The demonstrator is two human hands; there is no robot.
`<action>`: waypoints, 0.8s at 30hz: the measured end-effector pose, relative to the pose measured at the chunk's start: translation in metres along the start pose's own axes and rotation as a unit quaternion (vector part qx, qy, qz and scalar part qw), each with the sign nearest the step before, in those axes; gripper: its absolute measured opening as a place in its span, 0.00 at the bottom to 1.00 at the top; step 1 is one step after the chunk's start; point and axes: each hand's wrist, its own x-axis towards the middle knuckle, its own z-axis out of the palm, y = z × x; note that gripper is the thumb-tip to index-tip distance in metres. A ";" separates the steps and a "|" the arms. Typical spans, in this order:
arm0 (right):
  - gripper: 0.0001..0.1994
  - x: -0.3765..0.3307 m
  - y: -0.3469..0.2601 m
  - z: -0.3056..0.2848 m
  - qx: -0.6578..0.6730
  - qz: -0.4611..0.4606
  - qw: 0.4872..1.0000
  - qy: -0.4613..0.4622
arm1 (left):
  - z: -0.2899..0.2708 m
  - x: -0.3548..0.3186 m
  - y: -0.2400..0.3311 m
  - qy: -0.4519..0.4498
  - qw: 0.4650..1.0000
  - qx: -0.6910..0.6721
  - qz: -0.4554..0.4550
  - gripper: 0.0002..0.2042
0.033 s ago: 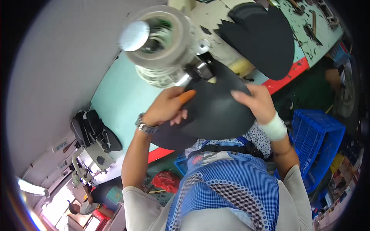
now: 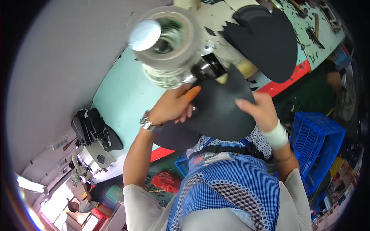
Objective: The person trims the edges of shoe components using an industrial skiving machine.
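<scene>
A large black flexible sheet [image 2: 225,111] with a rounded near edge lies between my hands, its far end under the machine's dark metal arm [image 2: 208,69] with a yellowish tip. My left hand [image 2: 171,106], an orange cover on its thumb, is closed on the sheet's left edge. At the right edge my right hand [image 2: 264,113] pinches it, thumb on top and the other fingers partly hidden. Beside the arm's tip the sheet bends upward. Below my left wrist another dark sheet [image 2: 175,136] hangs over the table's red edge. The machine's head [image 2: 169,46] has a clear round cover.
Cut black pieces [image 2: 269,42] lie stacked at the far right of the pale green table [image 2: 115,92]. Scraps and tools surround them. A blue plastic crate [image 2: 318,134] stands on the right, a red bag [image 2: 165,181] below. Another person [image 2: 83,206] is at far lower left.
The view has shifted slightly. My right hand has come a little nearer to me, and the sheet bends up more beside the machine's tip. Both hands keep their hold.
</scene>
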 end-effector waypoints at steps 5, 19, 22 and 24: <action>0.08 -0.051 -0.034 0.021 -0.212 -0.182 0.940 0.196 | -0.011 -0.012 -0.017 0.082 0.996 -0.005 0.035 0.19; 0.36 0.030 -0.035 -0.019 -0.526 -0.455 0.701 0.157 | -0.020 -0.099 -0.113 0.167 0.980 0.107 0.014 0.08; 0.55 -0.023 -0.009 0.030 -0.278 -0.318 0.891 -0.165 | 0.006 -0.115 -0.073 0.068 0.978 -0.159 0.119 0.11; 0.61 -0.043 0.016 0.038 -0.181 -0.184 0.962 -0.087 | 0.021 -0.100 -0.031 0.063 0.971 -0.198 0.115 0.16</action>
